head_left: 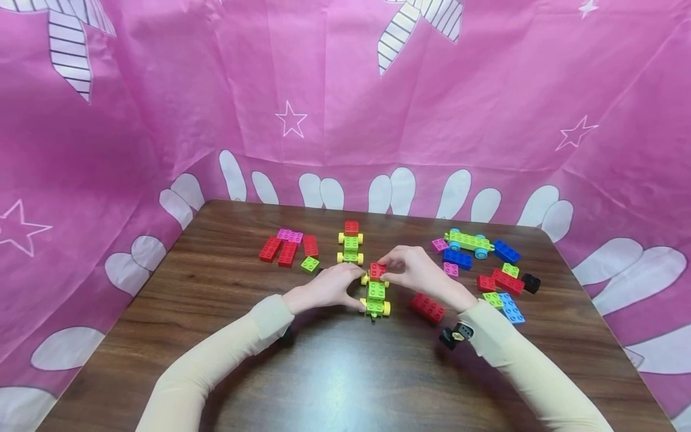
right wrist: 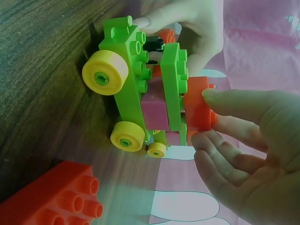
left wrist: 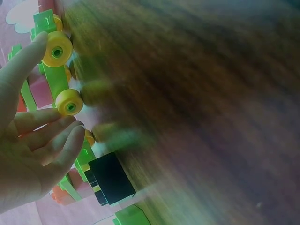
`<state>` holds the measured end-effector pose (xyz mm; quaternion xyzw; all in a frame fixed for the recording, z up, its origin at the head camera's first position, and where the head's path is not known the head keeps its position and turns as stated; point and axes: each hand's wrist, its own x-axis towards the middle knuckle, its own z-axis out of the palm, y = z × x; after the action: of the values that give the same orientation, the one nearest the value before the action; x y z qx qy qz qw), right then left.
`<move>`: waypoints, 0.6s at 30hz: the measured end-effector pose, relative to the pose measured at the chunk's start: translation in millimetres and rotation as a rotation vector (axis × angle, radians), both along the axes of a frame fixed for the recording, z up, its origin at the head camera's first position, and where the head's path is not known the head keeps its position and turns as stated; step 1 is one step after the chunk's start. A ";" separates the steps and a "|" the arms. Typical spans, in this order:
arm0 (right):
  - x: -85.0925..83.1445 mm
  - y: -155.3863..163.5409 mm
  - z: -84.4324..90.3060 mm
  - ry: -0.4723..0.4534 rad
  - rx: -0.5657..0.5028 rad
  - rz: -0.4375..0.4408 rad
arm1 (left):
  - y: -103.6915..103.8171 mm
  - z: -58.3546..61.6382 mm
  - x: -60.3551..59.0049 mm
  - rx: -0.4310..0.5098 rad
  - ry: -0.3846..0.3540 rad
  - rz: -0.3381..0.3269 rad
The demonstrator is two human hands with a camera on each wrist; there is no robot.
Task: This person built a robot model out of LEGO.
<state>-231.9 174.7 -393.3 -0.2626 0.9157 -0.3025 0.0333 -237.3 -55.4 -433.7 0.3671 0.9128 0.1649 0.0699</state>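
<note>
At table centre, left hand [head_left: 324, 288] is steadying green car [head_left: 375, 298]; right hand [head_left: 415, 270] is pinching red brick [head_left: 378, 270] at its 12 o'clock end. Light, rigid, best gripped by the sides.

Three wheeled brick cars stand on the tabletop [head_left: 227, 372]: a green car with yellow wheels [head_left: 375, 297] between the two hands, a second green car with yellow wheels [head_left: 351, 241] behind it, and a green car with blue wheels [head_left: 468, 241] to the right.

Loose bricks, counted from the head view:
- Six red bricks: three at the left [head_left: 288, 253], one near the right wrist [head_left: 427, 308], two at the right [head_left: 506, 281].
- Three blue bricks [head_left: 457, 258].
- Three pink bricks [head_left: 290, 235].
- Three loose green bricks [head_left: 310, 264].
- One black brick [head_left: 531, 283].

Two hands are in view.
</note>
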 end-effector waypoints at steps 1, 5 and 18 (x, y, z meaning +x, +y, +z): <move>-0.3 0.1 0.2 0.004 0.000 0.008 | 0.1 0.1 0.3 -0.003 0.015 -0.006; -1.0 -0.5 1.4 0.021 0.001 0.031 | 0.1 1.2 1.4 -0.009 0.011 -0.004; -5.3 -1.4 1.9 0.038 0.017 0.055 | 0.9 0.5 -0.3 -0.013 0.000 0.011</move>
<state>-237.1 173.3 -391.3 -0.2931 0.9112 -0.2884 0.0263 -237.5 -54.5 -433.2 0.3616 0.9159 0.1592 0.0715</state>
